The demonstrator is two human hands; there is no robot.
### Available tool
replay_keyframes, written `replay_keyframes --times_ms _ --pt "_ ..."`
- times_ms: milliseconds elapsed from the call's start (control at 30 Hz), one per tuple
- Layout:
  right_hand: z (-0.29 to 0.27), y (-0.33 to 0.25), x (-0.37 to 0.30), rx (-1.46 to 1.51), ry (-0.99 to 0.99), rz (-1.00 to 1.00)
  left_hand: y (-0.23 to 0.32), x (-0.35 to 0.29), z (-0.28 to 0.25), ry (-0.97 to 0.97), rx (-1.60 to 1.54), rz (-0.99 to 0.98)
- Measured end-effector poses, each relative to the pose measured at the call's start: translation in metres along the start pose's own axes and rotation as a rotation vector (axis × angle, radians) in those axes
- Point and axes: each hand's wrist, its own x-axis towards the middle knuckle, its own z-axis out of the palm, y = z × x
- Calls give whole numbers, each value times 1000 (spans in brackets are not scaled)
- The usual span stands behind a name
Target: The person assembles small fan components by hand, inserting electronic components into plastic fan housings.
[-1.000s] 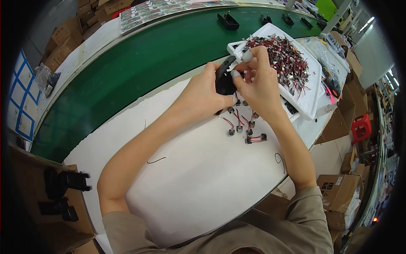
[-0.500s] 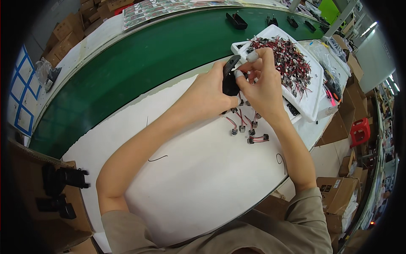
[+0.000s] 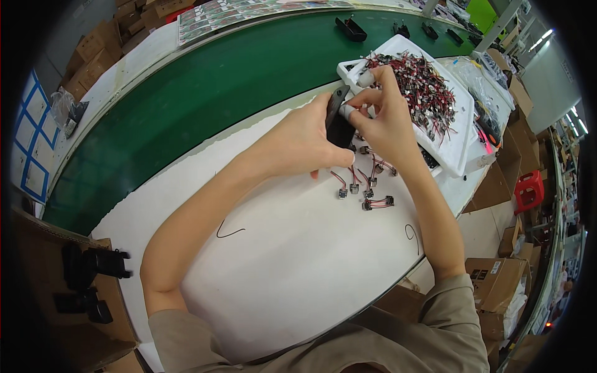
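Note:
My left hand (image 3: 311,137) is wrapped round a black plastic housing (image 3: 339,129), held tilted just above the white work surface (image 3: 292,261). Thumb and index finger of my right hand (image 3: 388,121) pinch together at the housing's upper right side, white covers on their tips. Whatever lies between those fingertips is too small or hidden to make out. Below my hands, several small connector boards with red and black wires (image 3: 368,193) lie scattered on the white sheet.
Behind my right hand stands a white foam tray (image 3: 460,149) heaped with wired parts (image 3: 429,93). A green conveyor belt (image 3: 186,87) runs along the far side, carrying black housings (image 3: 351,29). A cardboard box (image 3: 112,273) with black parts is at left; a red stool (image 3: 528,191) stands right.
My left hand has turned slightly, so the black housing stands more upright and shows more of its side. The right fingertips have shifted a little to the left against it.

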Motion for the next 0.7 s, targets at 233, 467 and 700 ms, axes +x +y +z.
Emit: replay_keyframes --times_ms 233,467,700 --pt "-1 11 6 -2 -17 8 13 -2 -5 -30 -60 -50" --pt "-7 13 6 101 28 22 -10 27 -9 296 -336 -138" --pt "-12 13 14 160 261 -48 -10 96 -24 310 -323 -105"
